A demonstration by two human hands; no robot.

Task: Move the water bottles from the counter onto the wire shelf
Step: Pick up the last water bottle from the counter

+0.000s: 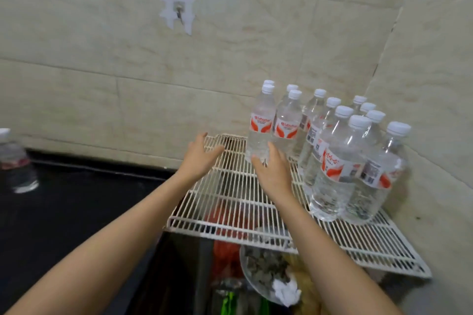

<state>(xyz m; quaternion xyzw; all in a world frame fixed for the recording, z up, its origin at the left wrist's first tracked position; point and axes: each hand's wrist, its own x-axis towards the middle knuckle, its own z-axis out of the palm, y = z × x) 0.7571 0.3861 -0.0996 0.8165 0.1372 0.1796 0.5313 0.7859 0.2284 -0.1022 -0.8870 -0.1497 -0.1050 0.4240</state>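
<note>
Tiled wall in pale beige is seen behind and to the right of everything, meeting at a corner, with a small metal hook fixed on a white adhesive pad. Below it a dark counter is laid along the left, and a white wire shelf is set over a recess at the counter's right end, its far right corner pushed into the corner of the walls. Most of the task appears to be done: a cluster of water bottles, more than ten, is stood upright along the shelf's right and back edges, while the shelf's left half is bare. One bottle, blurred, is left on the counter at its far left edge; whether more lie out of view cannot be told. The right hand is spread open just in front of the nearest-left bottle on the shelf, holding nothing, and contact cannot be judged. The left hand is held open with fingers wide above the shelf's back left corner, empty. Under the shelf a plate of scraps is glimpsed.
</note>
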